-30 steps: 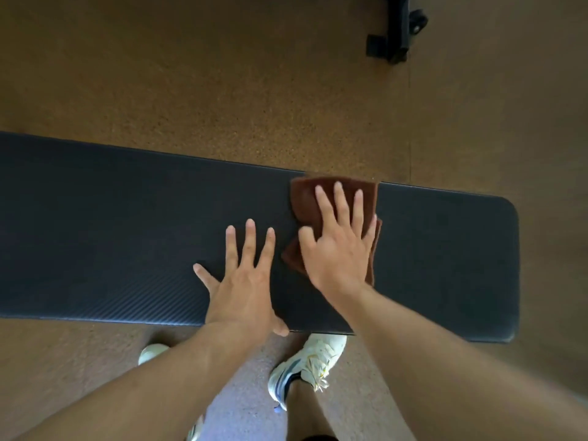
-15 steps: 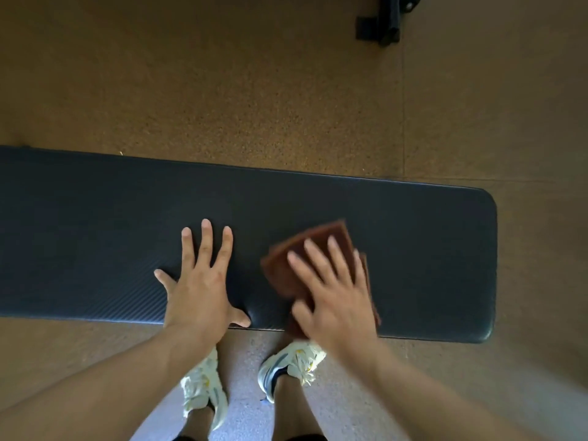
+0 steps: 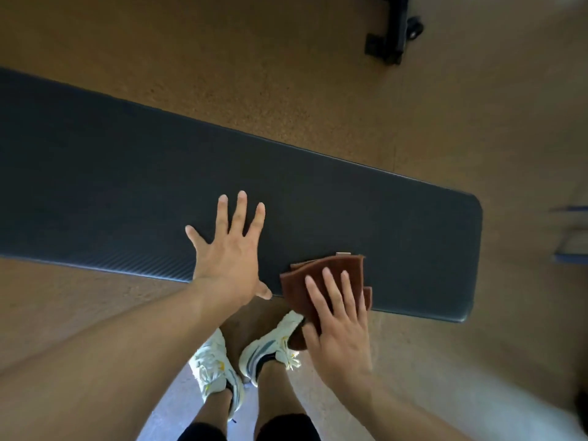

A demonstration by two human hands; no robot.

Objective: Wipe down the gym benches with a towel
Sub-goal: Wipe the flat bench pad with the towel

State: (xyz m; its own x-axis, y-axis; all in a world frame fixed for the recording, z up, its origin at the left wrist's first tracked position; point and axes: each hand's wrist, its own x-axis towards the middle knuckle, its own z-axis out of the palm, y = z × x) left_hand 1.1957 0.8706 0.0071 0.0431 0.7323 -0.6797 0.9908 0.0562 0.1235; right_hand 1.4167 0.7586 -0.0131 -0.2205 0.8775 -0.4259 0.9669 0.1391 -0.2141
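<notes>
A long black padded gym bench (image 3: 127,173) runs across the view, its rounded end at the right. A folded brown towel (image 3: 331,270) lies at the bench's near edge and hangs partly over it. My right hand (image 3: 340,323) presses flat on the towel with straight fingers, the palm past the edge. My left hand (image 3: 230,249) rests flat on the bench pad just left of the towel, fingers spread.
The floor (image 3: 254,74) is brown and speckled. A black metal equipment base (image 3: 393,33) stands on it at the far right. My two white sneakers (image 3: 248,361) stand just below the bench's near edge. A blue-edged object (image 3: 572,237) shows at the right border.
My right hand has dragged the towel from the bench's far edge toward me, down to the near edge and over it. My left hand has stayed planted on the pad.
</notes>
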